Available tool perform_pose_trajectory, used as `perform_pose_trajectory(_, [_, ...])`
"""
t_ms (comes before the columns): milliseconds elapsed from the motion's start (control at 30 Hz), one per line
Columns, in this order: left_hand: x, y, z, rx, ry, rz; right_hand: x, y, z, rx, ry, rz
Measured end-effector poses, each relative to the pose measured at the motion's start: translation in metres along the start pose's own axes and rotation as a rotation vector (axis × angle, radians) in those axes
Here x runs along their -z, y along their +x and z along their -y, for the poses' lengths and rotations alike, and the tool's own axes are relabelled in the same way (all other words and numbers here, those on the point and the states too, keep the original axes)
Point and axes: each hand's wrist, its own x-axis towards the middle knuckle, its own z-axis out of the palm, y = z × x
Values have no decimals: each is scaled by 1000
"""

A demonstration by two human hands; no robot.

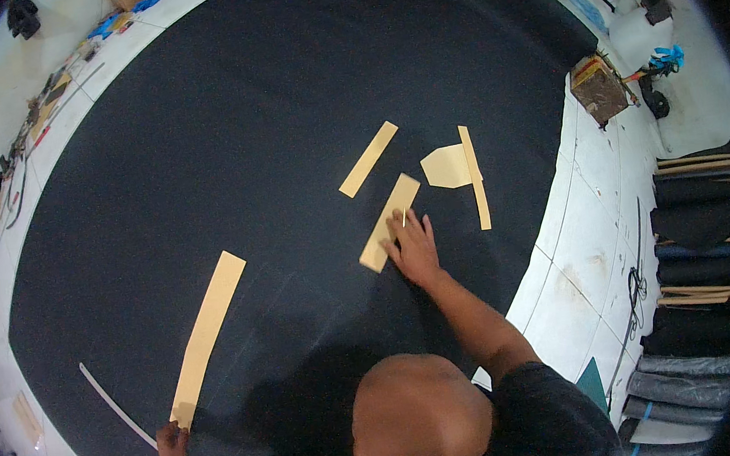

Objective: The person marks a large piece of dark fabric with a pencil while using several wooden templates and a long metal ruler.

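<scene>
Black fabric [222, 110] is spread wide over white floor tiles. Down at the left, my left hand [172, 444] pinches the near end of a long tan card strip [206, 340]. My right hand [414, 250] rests against a shorter, wider tan strip [398, 203] near the middle, with a thin pale stick [404, 218] between its fingers; whether that is chalk or a pen I cannot tell. Faint pale lines run across the fabric between the hands. A long, thin, whitish curved strip [119, 410] passes by my left wrist.
Beyond my right hand lie a narrow tan strip [368, 159], a pointed tan card piece [444, 167] and another narrow strip [476, 182] overlapping it. A worn box [599, 89] stands at the right edge. Dark rolls [698, 213] fill a rack; tools line the left.
</scene>
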Motion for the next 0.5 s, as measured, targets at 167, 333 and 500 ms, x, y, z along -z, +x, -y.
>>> perform_pose_trajectory(167, [14, -11, 74, -49, 18, -60, -7, 91, 21, -88, -139, -15])
perform_pose_trajectory(333, [16, -31, 0, -113, 307, -148, 3, 109, 33, 52, -79, -287])
perform_pose_trajectory(500, [-32, -27, -26, -287, 234, -225, 27, 155, 137, 638, 157, -44])
